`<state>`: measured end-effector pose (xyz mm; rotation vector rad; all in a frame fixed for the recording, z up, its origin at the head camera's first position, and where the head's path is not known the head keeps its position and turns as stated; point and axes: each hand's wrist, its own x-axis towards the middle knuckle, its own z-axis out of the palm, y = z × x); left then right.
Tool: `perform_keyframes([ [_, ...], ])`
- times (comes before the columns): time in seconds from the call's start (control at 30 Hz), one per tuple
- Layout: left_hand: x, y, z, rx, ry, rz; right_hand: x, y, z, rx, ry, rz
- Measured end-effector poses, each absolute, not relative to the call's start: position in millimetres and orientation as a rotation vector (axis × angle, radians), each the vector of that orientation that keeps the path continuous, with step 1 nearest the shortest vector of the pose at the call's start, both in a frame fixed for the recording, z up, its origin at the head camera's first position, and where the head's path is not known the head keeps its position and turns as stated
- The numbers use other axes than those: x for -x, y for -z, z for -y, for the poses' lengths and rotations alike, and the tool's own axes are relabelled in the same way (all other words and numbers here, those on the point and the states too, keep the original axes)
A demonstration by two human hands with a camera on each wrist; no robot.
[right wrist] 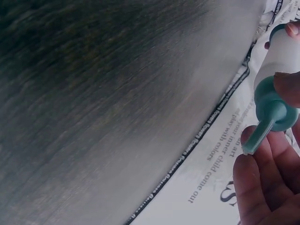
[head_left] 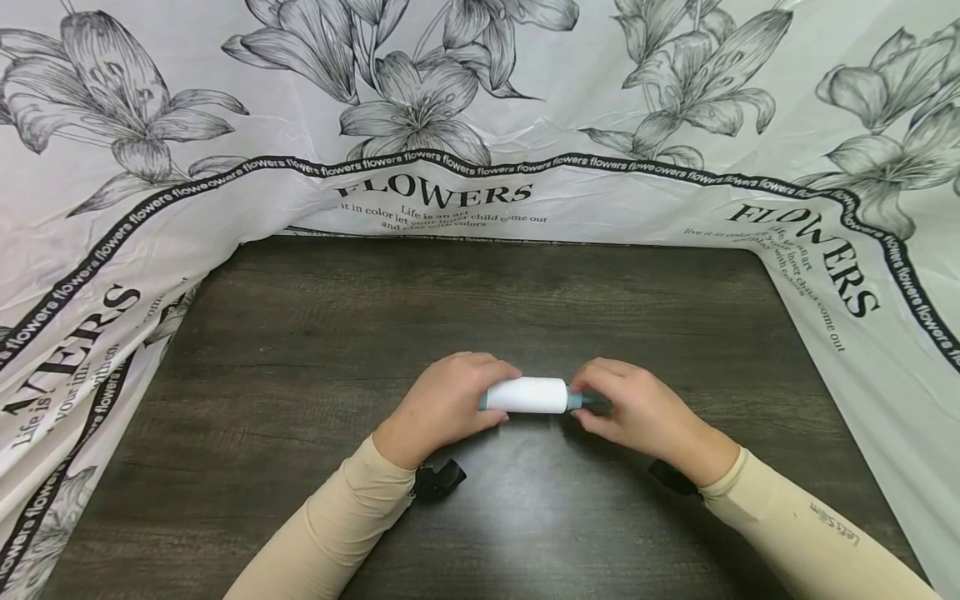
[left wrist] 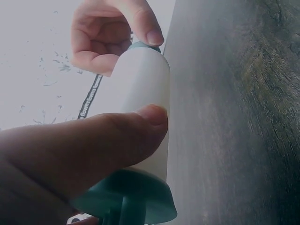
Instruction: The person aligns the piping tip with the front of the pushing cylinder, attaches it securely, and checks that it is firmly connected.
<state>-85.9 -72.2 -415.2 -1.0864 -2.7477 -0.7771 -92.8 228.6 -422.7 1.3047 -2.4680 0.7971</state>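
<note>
A white cylindrical bottle [head_left: 528,395] with teal ends lies level between both hands, above the dark table. Its left end is gripped by my left hand [head_left: 453,400], the thumb along the near side. My right hand [head_left: 637,408] pinches the teal fitting at the right end between thumb and fingers. Seen from the right wrist, that end has a rounded teal collar [right wrist: 276,110] and a narrow, partly see-through teal stem [right wrist: 258,137] pointing out over the fingers. The left wrist view shows a wider teal end piece [left wrist: 136,192] under the left thumb. What the stem is for cannot be told.
The dark wood-grain table [head_left: 480,308] spreads around both hands. White flower-printed cloth [head_left: 420,192] hangs along the back and both sides of it. A black strap [head_left: 438,481] circles the left wrist, and another black piece [head_left: 672,477] sits at the right wrist.
</note>
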Motion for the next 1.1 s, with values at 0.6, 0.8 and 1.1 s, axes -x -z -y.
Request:
perform_keyframes([
  [0.6,86.7,415.0,73.3,1.120,0.770,2.731,92.0,424.8,-232.7,-1.280,-0.838,2.512],
  [0.8,87.1,414.7,73.0,1.119,0.776,2.722,91.2,422.5,-236.0,-1.248,-1.014,2.645],
  [1.1,86.8,413.8,73.1,1.125,0.779,2.716,91.4,420.3,-236.3,-1.238,-1.083,2.675],
])
